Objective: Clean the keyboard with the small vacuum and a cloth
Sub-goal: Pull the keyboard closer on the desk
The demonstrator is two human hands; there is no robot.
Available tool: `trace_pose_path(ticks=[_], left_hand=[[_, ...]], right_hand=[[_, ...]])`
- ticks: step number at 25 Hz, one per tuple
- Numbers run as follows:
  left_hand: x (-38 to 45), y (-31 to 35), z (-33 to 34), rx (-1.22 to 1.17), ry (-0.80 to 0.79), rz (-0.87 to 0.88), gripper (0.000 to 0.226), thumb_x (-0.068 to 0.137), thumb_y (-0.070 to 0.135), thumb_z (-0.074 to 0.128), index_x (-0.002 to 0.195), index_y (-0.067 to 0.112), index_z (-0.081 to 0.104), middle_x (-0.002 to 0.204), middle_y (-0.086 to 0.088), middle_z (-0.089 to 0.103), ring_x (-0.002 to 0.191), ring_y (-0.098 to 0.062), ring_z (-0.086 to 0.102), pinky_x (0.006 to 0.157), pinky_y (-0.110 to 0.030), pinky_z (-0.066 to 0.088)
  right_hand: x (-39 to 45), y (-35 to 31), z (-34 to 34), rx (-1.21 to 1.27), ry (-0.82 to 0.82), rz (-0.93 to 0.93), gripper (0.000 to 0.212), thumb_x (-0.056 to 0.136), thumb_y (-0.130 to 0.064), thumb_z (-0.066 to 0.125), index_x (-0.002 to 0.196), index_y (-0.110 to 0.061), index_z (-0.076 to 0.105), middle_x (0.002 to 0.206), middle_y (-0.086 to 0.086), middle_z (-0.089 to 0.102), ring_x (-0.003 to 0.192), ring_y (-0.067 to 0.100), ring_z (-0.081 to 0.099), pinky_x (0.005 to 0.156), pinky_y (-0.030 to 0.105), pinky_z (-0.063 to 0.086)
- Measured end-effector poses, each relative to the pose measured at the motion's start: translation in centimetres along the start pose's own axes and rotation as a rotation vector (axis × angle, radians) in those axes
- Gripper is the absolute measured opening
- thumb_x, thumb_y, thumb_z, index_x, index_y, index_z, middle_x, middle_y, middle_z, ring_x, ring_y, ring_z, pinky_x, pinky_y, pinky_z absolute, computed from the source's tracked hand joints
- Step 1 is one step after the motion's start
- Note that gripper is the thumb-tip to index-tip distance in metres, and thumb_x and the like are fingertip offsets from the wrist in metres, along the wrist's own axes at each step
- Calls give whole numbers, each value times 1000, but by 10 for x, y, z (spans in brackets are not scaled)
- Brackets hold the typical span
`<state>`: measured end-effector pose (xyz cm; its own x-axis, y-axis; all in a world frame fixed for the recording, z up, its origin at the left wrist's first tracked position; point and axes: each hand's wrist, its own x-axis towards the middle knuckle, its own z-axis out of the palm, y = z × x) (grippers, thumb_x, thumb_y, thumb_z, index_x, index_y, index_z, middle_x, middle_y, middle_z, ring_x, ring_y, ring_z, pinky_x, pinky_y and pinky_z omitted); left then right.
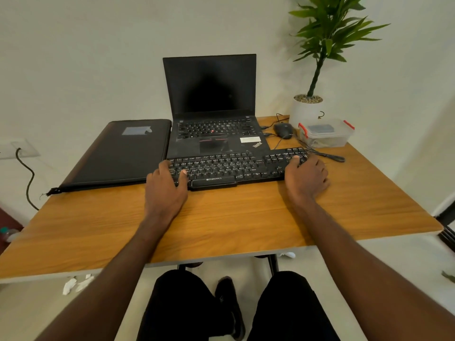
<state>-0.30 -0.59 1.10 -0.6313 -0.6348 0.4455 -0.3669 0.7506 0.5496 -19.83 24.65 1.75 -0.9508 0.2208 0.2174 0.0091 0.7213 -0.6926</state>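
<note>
a black keyboard (236, 168) lies across the middle of a brown wooden table (221, 225), just in front of an open black laptop (211, 112) with a dark screen. its far edge looks like it touches the near edge of the laptop

the left hand (165, 188) is at the left end of the keyboard. its fingers lie over the keys there and the thumb rests on the keys too, so it seems to hold that end, but i cannot tell if the fingers wrap under it

the right hand (305, 175) is at the right end. its fingers are bent over the keys and the edge there, holding that end

to the left of the laptop lies a flat black case (118, 153), closed. to the right, far on the table, sit a black mouse (283, 130) with its wire, and a clear box (325, 132) with red clips. behind the box a green plant (327, 38) stands in a white pot

bits of white paper (76, 284) lie on the floor under the near left side of the table
</note>
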Motion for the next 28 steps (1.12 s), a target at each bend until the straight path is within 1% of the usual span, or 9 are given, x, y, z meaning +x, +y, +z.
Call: trace_pose_path(ticks=[4, 7, 9, 13, 16, 22, 23, 25, 28], left_hand=[[4, -6, 3, -80, 39, -58, 65, 97, 61, 48, 141, 13, 49, 109, -6, 71, 96, -26, 69, 83, -49, 61], [1, 0, -7, -257, 121, -197, 46, 102, 34, 66, 138, 9, 55, 93, -2, 70, 78, -17, 66, 75, -40, 59], [-4, 0, -16, -387, 206, -299, 38, 101, 21, 67, 135, 7, 57, 78, 2, 65, 69, -12, 60, 73, -42, 56], [-31, -12, -39, -396, 271, -315, 35, 98, 18, 66, 132, 12, 58, 92, -6, 69, 83, -21, 66, 76, -44, 57], [-57, -24, -59, -376, 229, -345, 32, 99, 17, 65, 130, 11, 59, 80, 2, 63, 73, -13, 60, 75, -38, 52], [-94, -40, -79, -307, 182, -352, 27, 98, 20, 67, 124, 14, 63, 92, 0, 65, 77, -6, 60, 63, -23, 44], [-97, -41, -79, -303, 183, -344, 28, 97, 23, 66, 124, 14, 62, 98, -3, 68, 81, -8, 62, 65, -24, 48], [-98, -41, -77, -273, 200, -328, 33, 95, 38, 62, 119, 16, 62, 112, -9, 68, 99, -21, 65, 81, -39, 57], [-99, -38, -72, -103, 177, -338, 43, 100, 50, 55, 120, 12, 61, 124, -15, 62, 120, -32, 52, 96, -45, 46]], right_hand=[[0, 1, 0, 25, 48, 19, 56, 102, -45, 48, 147, -12, 46, 150, 14, 49, 138, 34, 43, 113, 51, 33], [-6, -1, -7, 55, 89, 75, 45, 101, -42, 50, 138, -16, 53, 143, 14, 52, 130, 34, 46, 108, 50, 35], [-15, -3, -14, 57, 93, 101, 37, 100, -39, 51, 131, -19, 56, 139, 13, 52, 128, 35, 45, 106, 50, 34], [-42, 7, -31, 84, 45, 34, 27, 99, -35, 52, 122, -23, 59, 134, 10, 53, 126, 33, 46, 102, 51, 36], [-63, 22, -52, 121, 11, 11, 25, 98, -32, 52, 119, -20, 59, 134, 11, 52, 125, 35, 45, 100, 51, 38], [-93, 53, -69, 108, -30, -156, 26, 101, -30, 52, 119, -12, 58, 131, 16, 50, 121, 38, 46, 95, 43, 37], [-94, 55, -70, 129, -30, -169, 28, 101, -30, 53, 121, -11, 56, 131, 17, 50, 121, 38, 46, 95, 41, 36], [-97, 55, -71, 138, -36, -186, 32, 101, -30, 54, 125, -9, 54, 131, 18, 50, 121, 38, 46, 94, 42, 37], [-99, 53, -68, 120, -9, -214, 38, 99, -31, 55, 128, -7, 51, 130, 19, 50, 119, 39, 47, 93, 47, 41]])
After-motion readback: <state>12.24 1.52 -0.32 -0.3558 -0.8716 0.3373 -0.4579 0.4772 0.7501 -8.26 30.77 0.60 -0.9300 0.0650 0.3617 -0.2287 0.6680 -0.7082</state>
